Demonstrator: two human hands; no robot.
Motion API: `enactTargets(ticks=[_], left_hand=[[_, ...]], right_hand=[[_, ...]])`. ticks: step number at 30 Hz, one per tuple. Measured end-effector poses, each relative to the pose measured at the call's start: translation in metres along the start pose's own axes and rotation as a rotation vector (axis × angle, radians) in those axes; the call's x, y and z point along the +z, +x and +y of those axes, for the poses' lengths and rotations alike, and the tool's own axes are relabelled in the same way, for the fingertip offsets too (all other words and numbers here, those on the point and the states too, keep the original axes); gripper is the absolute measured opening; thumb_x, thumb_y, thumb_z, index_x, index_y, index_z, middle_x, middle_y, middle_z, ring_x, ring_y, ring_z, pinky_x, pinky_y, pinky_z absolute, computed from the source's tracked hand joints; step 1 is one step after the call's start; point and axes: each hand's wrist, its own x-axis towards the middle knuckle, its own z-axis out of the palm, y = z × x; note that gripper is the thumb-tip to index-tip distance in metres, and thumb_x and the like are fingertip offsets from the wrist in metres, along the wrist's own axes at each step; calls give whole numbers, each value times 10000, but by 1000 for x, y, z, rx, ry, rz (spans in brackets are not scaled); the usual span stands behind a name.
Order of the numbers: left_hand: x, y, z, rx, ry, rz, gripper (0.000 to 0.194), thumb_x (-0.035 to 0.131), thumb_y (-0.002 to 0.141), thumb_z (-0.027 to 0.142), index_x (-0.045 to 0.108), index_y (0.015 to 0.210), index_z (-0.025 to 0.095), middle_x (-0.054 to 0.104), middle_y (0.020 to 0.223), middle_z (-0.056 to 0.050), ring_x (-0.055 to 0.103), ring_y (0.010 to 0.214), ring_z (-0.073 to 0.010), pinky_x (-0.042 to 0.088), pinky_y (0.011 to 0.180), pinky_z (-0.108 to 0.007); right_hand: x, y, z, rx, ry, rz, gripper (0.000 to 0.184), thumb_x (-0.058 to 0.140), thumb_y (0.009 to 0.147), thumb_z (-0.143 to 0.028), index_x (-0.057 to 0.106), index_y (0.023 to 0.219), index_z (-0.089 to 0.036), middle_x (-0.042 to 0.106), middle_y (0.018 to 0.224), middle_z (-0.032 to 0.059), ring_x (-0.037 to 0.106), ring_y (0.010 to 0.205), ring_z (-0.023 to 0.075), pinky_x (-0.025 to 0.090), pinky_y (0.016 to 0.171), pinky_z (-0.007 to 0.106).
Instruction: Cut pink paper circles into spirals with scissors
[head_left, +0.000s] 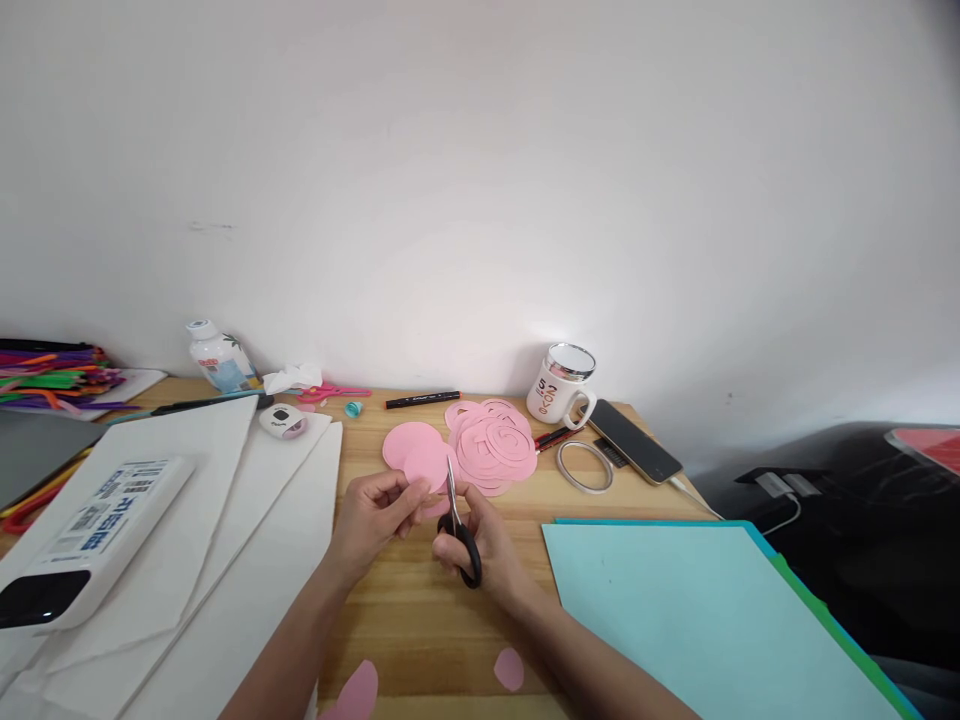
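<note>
Plain off-white wall from nine through twelve to three o'clock, faint scuffs at ten. Wood-grain tabletop at six, against wall. Glossy black surface, white plug toward four. Soft light, dimmer rightward.

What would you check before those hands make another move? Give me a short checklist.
1. Scissors held in the right hand: ok.
2. Pink paper held in the left hand: ok.
3. Left fingertips safely away from the blades: cannot tell; they look close.
4. Mug upright and away from both hands: ok.
5. Loose scraps out of the way: not ok; two pink scraps, left scrap and right scrap, lie by the forearms.
6. Phone away from the scissors: ok.
</note>
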Motion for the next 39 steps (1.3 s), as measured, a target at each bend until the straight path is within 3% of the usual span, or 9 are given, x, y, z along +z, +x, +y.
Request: enactTargets(ticks=[9,17,23,39], left_hand=[[2,0,6,14,-106,83,325,590,745,373,527,508,160,479,415,47,351,321,-44,248,325,-169],[5,-2,-3,-34,-43,-18,385,575,754,424,518,492,148,468,382,40,377,301,-51,267,315,-168],[4,-1,-1,-38,-32,-95,389,601,734,427,488,483,153,456,384,48,377,312,-49,273,326,-167],[0,-1,-1,5,44,-7,414,565,769,422,478,456,165,444,361,47,369,334,-58,293,354,-175]], right_hand=[[2,-2,0,15,14,-6,456,679,654,-371,384,964,-213,431,433,-140,375,319,56,259,335,147],[3,-2,5,35,22,-51,505,727,627,-426,389,940,-220,470,437,-121,387,325,62,282,337,158],[1,1,1,-32,83,-29,545,767,579,-454,413,923,-224,487,543,-92,414,410,64,325,399,175],[0,2,2,-3,19,-19,515,740,615,-432,395,932,-217,449,458,-121,382,354,60,264,357,162]])
